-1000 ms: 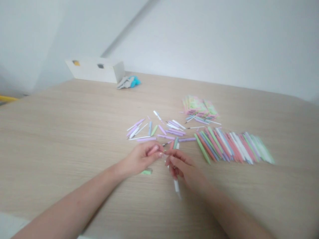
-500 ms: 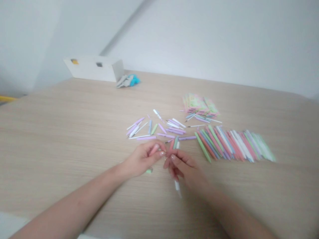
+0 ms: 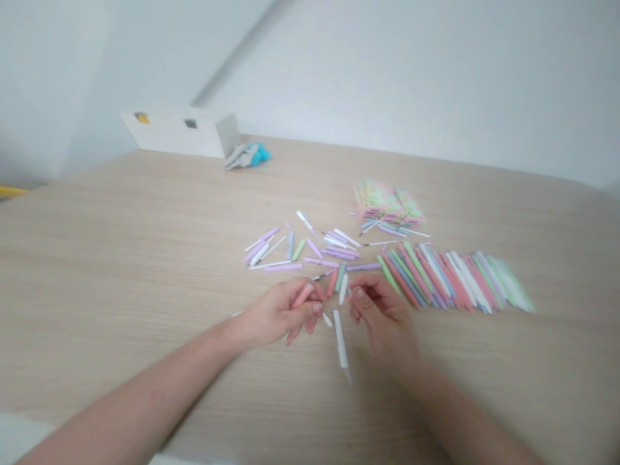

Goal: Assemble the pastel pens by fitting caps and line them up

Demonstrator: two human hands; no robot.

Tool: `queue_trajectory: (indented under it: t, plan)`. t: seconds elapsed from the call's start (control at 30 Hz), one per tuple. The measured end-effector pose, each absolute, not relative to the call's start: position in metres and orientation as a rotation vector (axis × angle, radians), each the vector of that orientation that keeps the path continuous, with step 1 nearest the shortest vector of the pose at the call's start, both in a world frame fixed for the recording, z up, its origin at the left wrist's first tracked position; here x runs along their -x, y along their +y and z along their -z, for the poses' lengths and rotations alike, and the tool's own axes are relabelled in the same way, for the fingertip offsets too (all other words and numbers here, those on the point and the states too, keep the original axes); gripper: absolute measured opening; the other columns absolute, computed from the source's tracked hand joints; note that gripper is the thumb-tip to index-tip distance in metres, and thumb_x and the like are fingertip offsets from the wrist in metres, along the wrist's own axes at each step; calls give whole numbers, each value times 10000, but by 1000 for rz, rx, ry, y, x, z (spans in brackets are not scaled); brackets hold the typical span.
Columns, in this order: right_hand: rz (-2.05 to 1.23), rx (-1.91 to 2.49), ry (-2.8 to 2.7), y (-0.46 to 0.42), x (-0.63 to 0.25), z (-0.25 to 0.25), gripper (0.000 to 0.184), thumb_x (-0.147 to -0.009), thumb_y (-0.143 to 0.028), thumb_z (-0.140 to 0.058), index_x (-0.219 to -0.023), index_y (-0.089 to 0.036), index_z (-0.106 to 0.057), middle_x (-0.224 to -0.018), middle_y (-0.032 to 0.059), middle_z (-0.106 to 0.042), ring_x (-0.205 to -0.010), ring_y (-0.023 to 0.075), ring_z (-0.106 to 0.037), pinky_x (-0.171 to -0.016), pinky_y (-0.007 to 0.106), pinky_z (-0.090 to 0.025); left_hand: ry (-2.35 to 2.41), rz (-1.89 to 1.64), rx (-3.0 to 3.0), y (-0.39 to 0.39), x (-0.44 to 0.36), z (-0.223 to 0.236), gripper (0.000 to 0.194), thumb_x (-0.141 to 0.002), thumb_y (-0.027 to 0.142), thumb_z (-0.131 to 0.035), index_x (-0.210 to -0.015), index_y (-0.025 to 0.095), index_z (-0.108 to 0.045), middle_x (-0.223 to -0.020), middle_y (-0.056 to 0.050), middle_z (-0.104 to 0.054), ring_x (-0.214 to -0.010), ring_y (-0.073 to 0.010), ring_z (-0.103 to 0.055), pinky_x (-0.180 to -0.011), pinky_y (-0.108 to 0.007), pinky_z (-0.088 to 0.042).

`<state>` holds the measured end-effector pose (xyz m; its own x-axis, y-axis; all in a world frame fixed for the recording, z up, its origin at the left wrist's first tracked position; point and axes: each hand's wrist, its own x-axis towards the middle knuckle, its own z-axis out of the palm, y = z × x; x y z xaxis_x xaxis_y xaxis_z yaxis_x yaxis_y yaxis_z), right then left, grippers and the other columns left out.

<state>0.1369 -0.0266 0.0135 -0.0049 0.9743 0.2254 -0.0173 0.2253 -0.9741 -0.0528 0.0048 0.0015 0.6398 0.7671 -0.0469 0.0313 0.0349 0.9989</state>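
Pink pen pc. [image 3: 303, 295] was in L hand [image 3: 276, 314], grip clamped on it. White pen [image 3: 340, 341] lay betw. hands. R hand [image 3: 387, 320] fingers were curled; couldn't tell if holding anything. Loose pen pts. [image 3: 284, 267] lay scattered, prob. undone; pen row [image 3: 460, 281] on tabletop [image 3: 145, 245] looked whole, prob. done.

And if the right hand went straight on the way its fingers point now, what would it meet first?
Most likely the short white piece just beyond the fingertips of the right hand. Its height above the table is unclear, so it might pass over.
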Motion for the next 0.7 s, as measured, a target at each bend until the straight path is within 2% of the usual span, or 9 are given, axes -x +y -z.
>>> queue_trajectory:
  t: [0.2,0.7]
  plan:
    - [-1109,1113,-1336,-31,-134,-12,110,-832,-319,-590,-833,-209,-593,-654,-15,-552,-524,97,-460,-475,225,-379,733,-647,-1444,4,52,-2,244,-879,370,-528,-971,144,-522,-633,25,-542,-393,-49,-438,-322,-142,-343]
    - [-1153,1135,-1380,-31,-134,-8,121,-809,-330,-614,-828,-211,-623,-660,-16,-556,-570,111,-472,-514,240,-367,748,-647,-1463,4,54,-4,246,-880,365,-525,-975,140,-549,-615,31,-528,-402,-52,-438,-326,-142,-342]
